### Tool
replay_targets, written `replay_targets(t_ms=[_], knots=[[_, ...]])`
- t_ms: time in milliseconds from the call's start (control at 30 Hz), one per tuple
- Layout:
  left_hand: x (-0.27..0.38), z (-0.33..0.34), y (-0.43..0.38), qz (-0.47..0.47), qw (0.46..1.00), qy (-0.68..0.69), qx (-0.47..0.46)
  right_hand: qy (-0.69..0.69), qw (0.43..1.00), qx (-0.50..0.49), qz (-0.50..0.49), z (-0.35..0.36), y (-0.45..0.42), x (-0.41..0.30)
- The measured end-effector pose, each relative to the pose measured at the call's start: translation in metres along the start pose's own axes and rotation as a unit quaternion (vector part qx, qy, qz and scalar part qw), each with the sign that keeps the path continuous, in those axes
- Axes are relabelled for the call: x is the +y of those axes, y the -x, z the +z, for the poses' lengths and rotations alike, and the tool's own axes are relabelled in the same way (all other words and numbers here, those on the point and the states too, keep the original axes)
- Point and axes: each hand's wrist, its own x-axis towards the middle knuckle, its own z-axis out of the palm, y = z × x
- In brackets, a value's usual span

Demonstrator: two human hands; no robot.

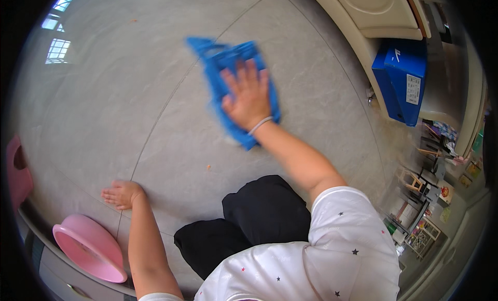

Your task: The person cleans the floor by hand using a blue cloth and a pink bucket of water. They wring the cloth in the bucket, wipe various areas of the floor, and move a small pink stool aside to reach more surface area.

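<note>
My right hand (249, 96) lies palm down with spread fingers on a blue cloth (218, 67), which is bunched on the grey floor (167, 87). The hand and cloth are slightly blurred, and a pale band circles the wrist. To the lower left, my left hand (122, 194) rests flat on the floor across a thin dark joint line, with nothing in it. Just below that hand, a pink plastic basin (89, 248) stands tilted on its side. A small orange scrap (209, 167) lies on the floor between the cloth and my knees.
A blue cardboard box (400, 79) stands at the right beside cream furniture (385, 13). A pink plastic object (21, 176) is at the far left edge. A grey drawer front (78, 277) borders the lower left. Chairs and other furniture stand farther off at the right. My black-clad knees (268, 211) are close to the floor.
</note>
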Motion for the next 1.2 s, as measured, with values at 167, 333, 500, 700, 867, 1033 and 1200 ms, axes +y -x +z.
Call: replay_targets(t_ms=[167,333,500,700,867,1033,1200], knots=[[0.025,-0.032,0.018,0.003,0.999,0.019,-0.046,-0.116,0.98,-0.069,-0.148,0.007,0.016,-0.097],[0.01,-0.034,0.009,0.005,1.0,0.019,-0.001,-0.025,0.998,-0.016,-0.049,0.011,0.006,-0.032],[0.016,-0.046,0.014,0.006,0.998,0.039,-0.039,0.077,0.971,0.114,0.196,0.028,-0.117,0.114],[0.026,-0.058,0.016,0.018,0.996,0.065,-0.055,0.095,0.991,0.091,0.034,0.054,-0.301,0.075],[0.02,-0.052,0.013,0.032,0.997,0.045,-0.053,-0.031,0.941,0.054,-0.334,0.074,-0.321,-0.088],[0.012,-0.049,0.01,0.033,0.997,0.05,-0.047,-0.077,0.818,-0.121,-0.557,0.046,-0.207,-0.198],[0.014,-0.046,0.008,0.018,0.991,0.131,-0.018,-0.148,0.708,-0.208,-0.659,0.039,-0.092,-0.176]])
